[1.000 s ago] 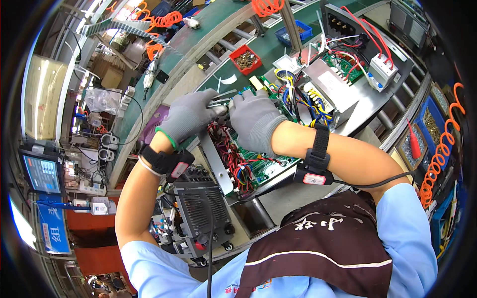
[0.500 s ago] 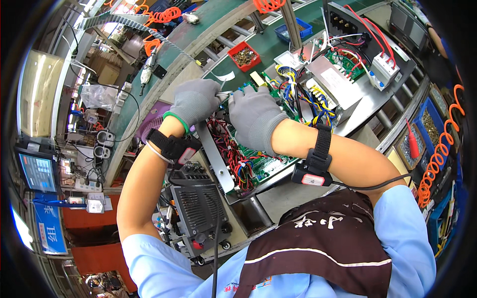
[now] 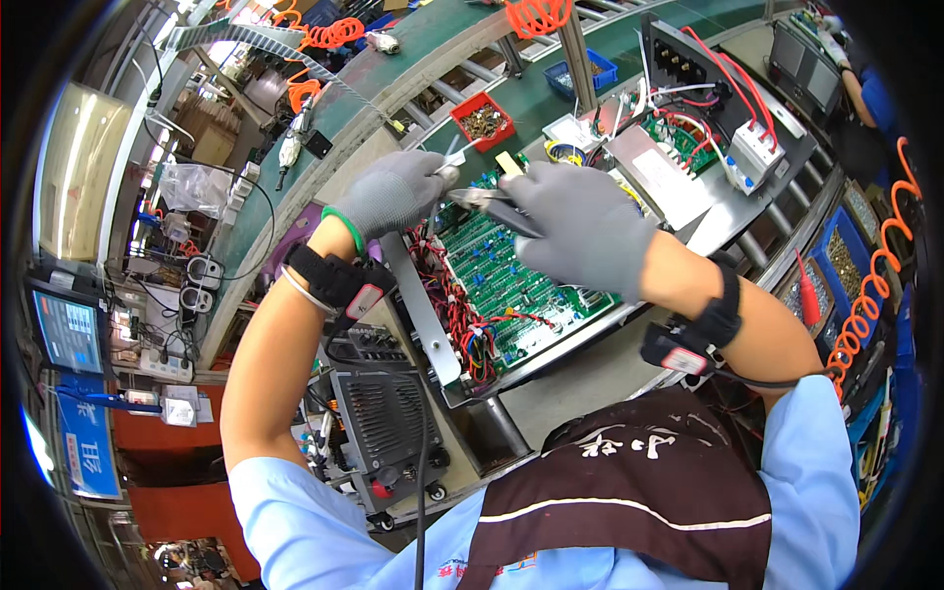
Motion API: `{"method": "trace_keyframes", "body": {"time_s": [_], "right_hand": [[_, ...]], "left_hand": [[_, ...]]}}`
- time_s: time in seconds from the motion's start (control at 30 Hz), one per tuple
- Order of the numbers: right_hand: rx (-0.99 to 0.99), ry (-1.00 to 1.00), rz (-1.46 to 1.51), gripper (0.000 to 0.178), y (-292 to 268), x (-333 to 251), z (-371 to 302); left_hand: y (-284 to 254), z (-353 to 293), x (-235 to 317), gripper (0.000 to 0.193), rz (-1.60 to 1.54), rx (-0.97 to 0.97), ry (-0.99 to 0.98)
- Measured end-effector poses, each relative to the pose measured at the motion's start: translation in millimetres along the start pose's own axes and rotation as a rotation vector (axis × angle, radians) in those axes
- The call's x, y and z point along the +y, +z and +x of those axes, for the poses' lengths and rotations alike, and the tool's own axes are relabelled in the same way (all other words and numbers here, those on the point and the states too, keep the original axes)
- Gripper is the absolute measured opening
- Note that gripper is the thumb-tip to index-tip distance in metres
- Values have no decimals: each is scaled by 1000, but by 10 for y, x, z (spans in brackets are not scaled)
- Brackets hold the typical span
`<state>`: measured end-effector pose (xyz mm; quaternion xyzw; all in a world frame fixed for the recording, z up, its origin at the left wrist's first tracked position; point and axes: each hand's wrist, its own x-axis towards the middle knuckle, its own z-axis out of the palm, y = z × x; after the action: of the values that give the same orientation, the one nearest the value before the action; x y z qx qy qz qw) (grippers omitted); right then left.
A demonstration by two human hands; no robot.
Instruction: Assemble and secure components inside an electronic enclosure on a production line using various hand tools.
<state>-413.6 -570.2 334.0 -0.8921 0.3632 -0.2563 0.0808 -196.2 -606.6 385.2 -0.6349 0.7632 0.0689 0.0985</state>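
Note:
My left hand [image 3: 388, 195], in a grey glove, is closed with its fingertips pinching a thin white strip [image 3: 460, 155] that looks like a cable tie. My right hand [image 3: 585, 221], gloved too, is wrapped round the dark handles of a pair of pliers [image 3: 506, 210]. Their metal jaws point left, close to my left fingers. Below both hands lies a green circuit board [image 3: 516, 280] in a metal chassis [image 3: 421, 310]. Bundled red and black wires [image 3: 447, 285] run along the board's left side. My right hand hides part of the board and wiring.
Beyond the board stand a red bin of small metal parts [image 3: 484, 122] and a blue bin [image 3: 580, 75]. A white-covered module [image 3: 664, 177] and red cables are at the right. An orange coiled hose [image 3: 870, 305] hangs far right. Another person's arm [image 3: 854, 93] shows at upper right.
My right hand has moved right, away from the left hand, and the pliers now show in it. More of the circuit board is uncovered. The other person's arm shows more.

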Motion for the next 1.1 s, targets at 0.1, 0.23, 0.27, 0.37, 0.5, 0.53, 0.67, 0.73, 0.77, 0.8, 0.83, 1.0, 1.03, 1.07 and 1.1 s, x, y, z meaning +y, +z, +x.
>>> {"method": "trace_keyframes", "body": {"time_s": [0.1, 0.23, 0.27, 0.37, 0.5, 0.53, 0.67, 0.73, 0.77, 0.8, 0.83, 1.0, 1.03, 1.07, 1.1], "right_hand": [[-387, 357, 804, 31, -416, 161, -126], [-341, 772, 1599, 29, -447, 307, -375], [-303, 732, 1636, 31, -479, 258, -403], [-325, 678, 1706, 39, -535, 240, -543], [-314, 608, 1622, 38, -665, 293, -701], [-300, 592, 1603, 40, -740, 271, -724], [-222, 578, 1715, 54, -853, 309, -866], [-16, 578, 1849, 57, -898, 353, -933], [13, 589, 1843, 56, -896, 405, -962], [21, 587, 1841, 56, -948, 468, -983], [-56, 586, 1692, 56, -1014, 551, -982], [-64, 59, 311, 61, -1055, 828, -877], [-62, 52, 311, 61, -1048, 839, -800], [-130, -24, 27, 60, -1029, 834, -689], [-194, -99, -266, 59, -1040, 814, -602]], "left_hand": [[15, 59, 96, 28, -186, -130, 70], [107, 240, 175, 31, 38, -318, 217], [96, 249, 174, 34, 29, -391, 206], [131, 295, 250, 43, 43, -453, 293], [138, 353, 384, 40, 244, -453, 127], [187, 385, 368, 43, 221, -484, 108], [327, 460, 315, 45, 206, -482, 129], [413, 484, 282, 46, 163, -502, 134], [421, 469, 256, 47, 81, -536, 163], [429, 445, 225, 43, 58, -520, 163], [404, 451, 181, 40, 42, -523, 164], [-31, 310, 365, 38, 212, -290, 78], [-42, 262, 254, 35, 117, -154, 128], [-116, 211, 248, 33, 22, -22, 185], [-214, 171, 346, 33, 21, -15, 193]]}}
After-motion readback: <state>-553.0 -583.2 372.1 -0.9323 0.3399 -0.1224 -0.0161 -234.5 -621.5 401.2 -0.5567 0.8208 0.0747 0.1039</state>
